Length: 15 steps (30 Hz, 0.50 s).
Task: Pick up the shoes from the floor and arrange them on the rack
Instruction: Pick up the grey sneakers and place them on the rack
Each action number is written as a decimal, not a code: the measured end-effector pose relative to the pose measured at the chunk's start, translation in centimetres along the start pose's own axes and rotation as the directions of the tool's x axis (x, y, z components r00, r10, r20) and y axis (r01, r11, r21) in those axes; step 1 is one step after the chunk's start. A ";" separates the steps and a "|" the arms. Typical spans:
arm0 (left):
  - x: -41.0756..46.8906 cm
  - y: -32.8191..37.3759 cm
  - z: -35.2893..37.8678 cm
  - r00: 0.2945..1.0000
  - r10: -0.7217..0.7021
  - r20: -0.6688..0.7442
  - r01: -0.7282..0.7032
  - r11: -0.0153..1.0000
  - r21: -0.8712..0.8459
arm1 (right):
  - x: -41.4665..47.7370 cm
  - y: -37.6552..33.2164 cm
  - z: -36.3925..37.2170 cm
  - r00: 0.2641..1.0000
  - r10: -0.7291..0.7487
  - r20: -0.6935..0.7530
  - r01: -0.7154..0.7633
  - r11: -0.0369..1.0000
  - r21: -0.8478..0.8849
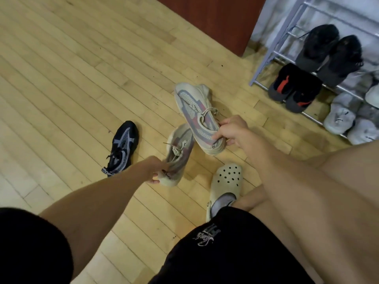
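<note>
Beige sneakers are hanging in our hands: our left hand (152, 170) is pinching the lower sneaker (178, 152) by its heel, our right hand (231, 130) is gripping the upper sneaker (196, 111), toe pointing away. The metal rack (272, 52), already holding dark and grey pairs, is sitting to our right. One black sneaker (123, 146) is lying on the wooden floor (71, 78).

Both bare arms extended forward and down, left hand (152, 171) fingers curled closed in a pinch grip — wrist bent downward, right hand (231, 130) higher, fingers clamped shut — forearm angled in from the right, hands near, not touching
</note>
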<state>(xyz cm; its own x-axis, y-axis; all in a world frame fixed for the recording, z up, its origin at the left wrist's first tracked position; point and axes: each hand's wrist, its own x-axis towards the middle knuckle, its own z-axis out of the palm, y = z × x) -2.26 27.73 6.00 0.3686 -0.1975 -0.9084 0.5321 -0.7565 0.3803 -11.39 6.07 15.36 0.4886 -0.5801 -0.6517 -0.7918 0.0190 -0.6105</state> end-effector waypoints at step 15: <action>-11.4 18.2 2.9 0.855 0.518 0.037 -0.517 0.855 -0.026 | -4.1 -4.0 -13.1 0.941 -0.042 -0.336 0.189 0.889 0.418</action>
<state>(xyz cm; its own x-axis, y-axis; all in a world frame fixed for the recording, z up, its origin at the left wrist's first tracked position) 0.98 14.44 22.78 0.5628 -0.5833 -0.5857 0.2840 -0.5290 0.7997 -15.00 -2.33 26.37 0.3699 -0.8205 -0.4359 -0.4580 0.2471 -0.8539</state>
